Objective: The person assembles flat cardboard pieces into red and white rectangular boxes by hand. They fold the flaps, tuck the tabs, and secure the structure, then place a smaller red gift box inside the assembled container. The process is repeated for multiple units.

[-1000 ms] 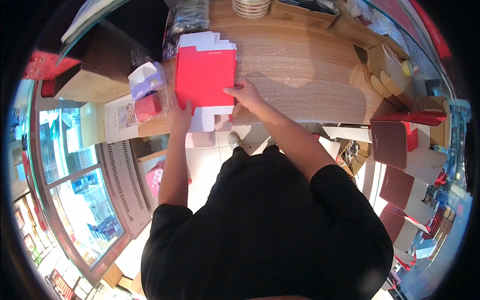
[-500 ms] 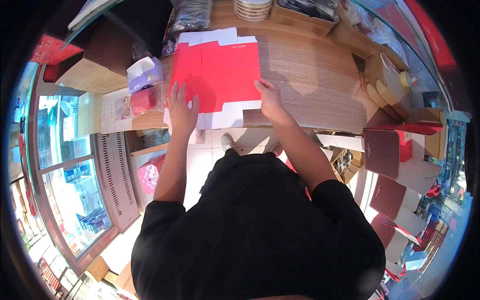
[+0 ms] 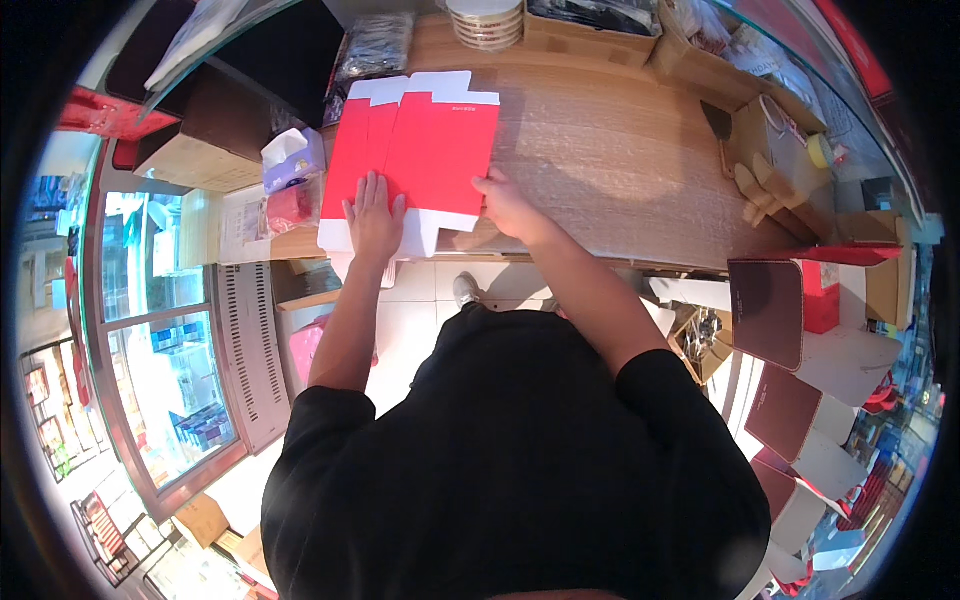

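Note:
A flat, unfolded red carton [image 3: 437, 150] with white flaps lies on the wooden counter, slightly turned. Its white flaps stick out at the far and near edges, and fold lines run along the left part. My left hand [image 3: 376, 222] rests on its near left part with the fingers stretched out. At the right edge, my right hand [image 3: 508, 205] is closed on the carton's border; the undersides of those fingers are hidden.
A purple tissue box [image 3: 292, 158] and a red wrapped packet [image 3: 291, 205] stand left of the carton. Stacked bowls [image 3: 486, 24] and a cardboard tray [image 3: 590, 42] line the back of the wooden counter [image 3: 610, 150]. Brown-lidded boxes [image 3: 766, 312] stand at the right.
The carton has turned a little clockwise and shifted slightly left. My right hand has moved left with its edge, and my left hand has slid a little across it.

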The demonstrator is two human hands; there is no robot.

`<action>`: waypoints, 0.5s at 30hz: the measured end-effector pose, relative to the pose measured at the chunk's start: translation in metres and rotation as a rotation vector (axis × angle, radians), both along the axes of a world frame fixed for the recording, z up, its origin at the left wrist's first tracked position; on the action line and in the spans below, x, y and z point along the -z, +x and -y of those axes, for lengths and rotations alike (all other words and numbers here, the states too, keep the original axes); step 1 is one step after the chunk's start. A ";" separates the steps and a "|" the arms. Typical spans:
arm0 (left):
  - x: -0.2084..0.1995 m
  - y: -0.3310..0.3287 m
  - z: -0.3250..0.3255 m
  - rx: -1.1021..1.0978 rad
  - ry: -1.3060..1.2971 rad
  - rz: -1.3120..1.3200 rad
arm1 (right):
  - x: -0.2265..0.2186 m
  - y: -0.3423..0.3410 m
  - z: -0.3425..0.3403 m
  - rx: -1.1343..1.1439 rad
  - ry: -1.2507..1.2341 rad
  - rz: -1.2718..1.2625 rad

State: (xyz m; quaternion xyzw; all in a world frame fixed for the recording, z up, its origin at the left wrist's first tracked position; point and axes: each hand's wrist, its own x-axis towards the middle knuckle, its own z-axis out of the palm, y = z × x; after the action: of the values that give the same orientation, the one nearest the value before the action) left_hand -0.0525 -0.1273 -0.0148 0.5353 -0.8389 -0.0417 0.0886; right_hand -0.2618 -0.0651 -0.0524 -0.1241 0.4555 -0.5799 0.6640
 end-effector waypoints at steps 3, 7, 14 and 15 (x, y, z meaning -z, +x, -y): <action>0.003 0.021 0.014 -0.051 -0.041 0.035 | -0.017 0.018 0.005 -0.043 0.002 -0.374; -0.005 0.030 0.020 -0.090 -0.058 0.037 | -0.012 0.021 0.014 0.056 0.046 -0.707; 0.004 0.067 0.055 -0.115 0.167 -0.541 | -0.037 0.040 0.011 0.181 -0.007 -0.102; 0.007 0.069 0.057 -0.130 0.194 -0.508 | -0.045 0.045 0.012 0.156 0.014 -0.066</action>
State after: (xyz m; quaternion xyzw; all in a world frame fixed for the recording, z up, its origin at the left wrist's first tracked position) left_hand 0.0160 -0.1842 -0.0217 0.5665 -0.7458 -0.2487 0.2470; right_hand -0.2164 -0.0771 -0.0071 -0.1027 0.4897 -0.6220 0.6023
